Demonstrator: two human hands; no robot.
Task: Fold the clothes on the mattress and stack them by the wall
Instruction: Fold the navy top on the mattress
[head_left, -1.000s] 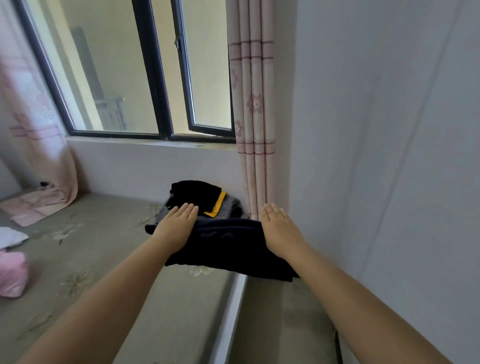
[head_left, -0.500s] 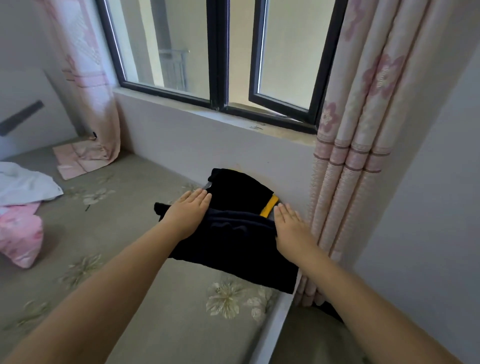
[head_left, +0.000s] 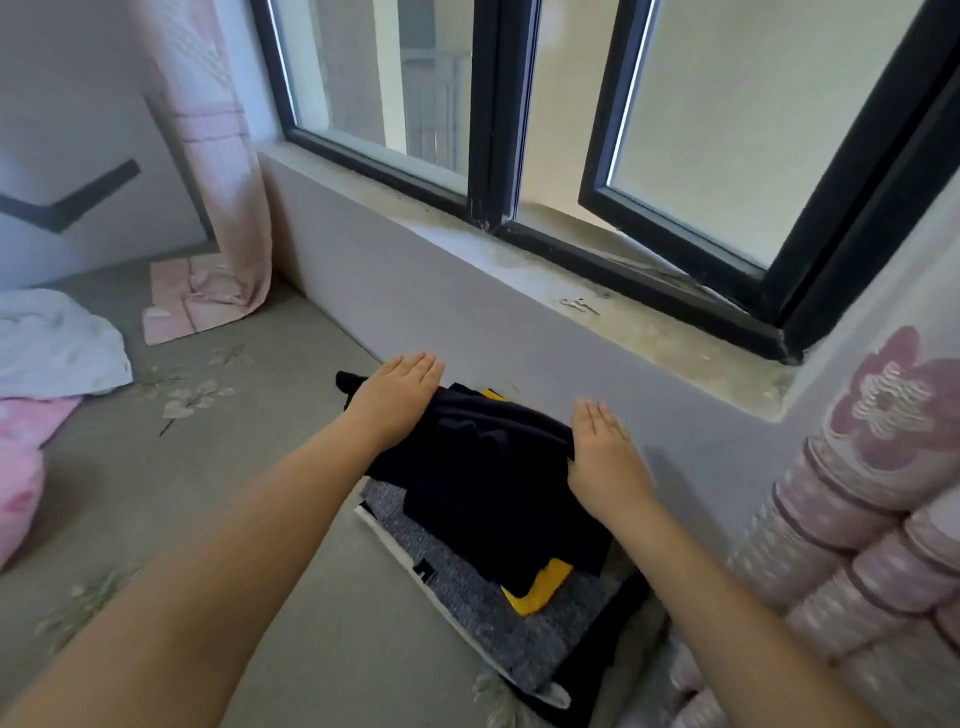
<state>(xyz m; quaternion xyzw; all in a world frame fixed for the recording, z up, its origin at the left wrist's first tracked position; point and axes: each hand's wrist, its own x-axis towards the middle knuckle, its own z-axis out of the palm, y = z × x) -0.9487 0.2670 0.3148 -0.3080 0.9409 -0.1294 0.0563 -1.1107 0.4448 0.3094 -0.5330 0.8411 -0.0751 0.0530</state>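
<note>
navy garment (head_left: 488, 467): folded, sitting on top of the stack right under the window wall (head_left: 415, 306), at the mattress (head_left: 291, 597) edge by the curtain (head_left: 857, 545)

stack underneath: a yellow-trimmed piece (head_left: 537, 587) peeks out, then a grey knit (head_left: 483, 618) below it, with something black at the very bottom

left hand (head_left: 397, 397): flat on the far-left corner of the navy piece, fingers straight, pressing and not grabbing anything

right hand (head_left: 605, 457): same deal at the right edge, palm down, fingers straight, no pinch that we can see

how it handles: looks soft, light and floppy to us, it'll sag if we lift it by one corner

where we'd hold: both side edges at once, or slide flat palms under, so the fold probably stays put

still loose: white cloth (head_left: 57, 343) and pink bundle (head_left: 21, 467) off to the left
</note>
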